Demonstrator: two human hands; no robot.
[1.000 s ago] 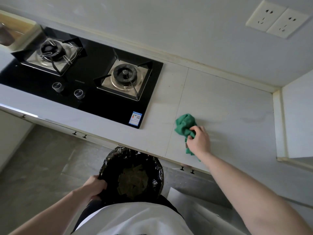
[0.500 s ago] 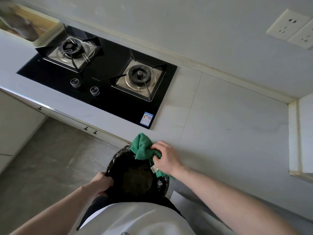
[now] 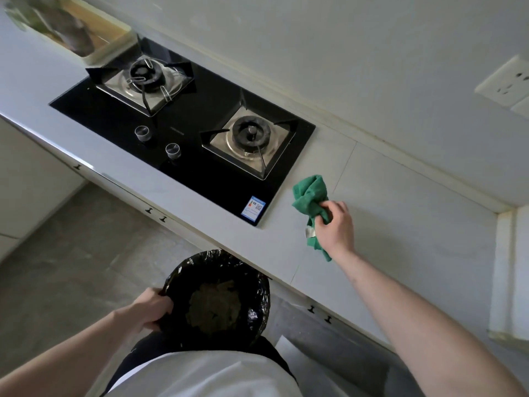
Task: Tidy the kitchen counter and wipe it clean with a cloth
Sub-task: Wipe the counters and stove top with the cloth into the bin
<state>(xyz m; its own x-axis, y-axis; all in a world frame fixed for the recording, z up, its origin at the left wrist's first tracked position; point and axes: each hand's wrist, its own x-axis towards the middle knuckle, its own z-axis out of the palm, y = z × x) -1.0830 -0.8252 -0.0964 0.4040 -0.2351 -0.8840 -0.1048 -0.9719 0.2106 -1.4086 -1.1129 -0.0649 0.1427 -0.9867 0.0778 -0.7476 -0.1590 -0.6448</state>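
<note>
Nearest the body, a black-lined bin [image 3: 217,299] with brownish scraps in it is held below the tabletop's front edge; its rim is gripped by the curled fingers of the left hand [image 3: 151,309]. Further out, on the tabletop [image 3: 400,239], the green cloth [image 3: 310,197] is bunched and clutched in the right hand [image 3: 335,227], fingers closed round it, just beside the front right corner of the black gas hob [image 3: 200,138]. Towards the far left corner a blurred tray [image 3: 94,50] of something dark is seen. Tidying appears largely done, since the stretch right of the hob is seen bare; wiping is judged to be under way, with the hob surround and left part seemingly left.
</note>
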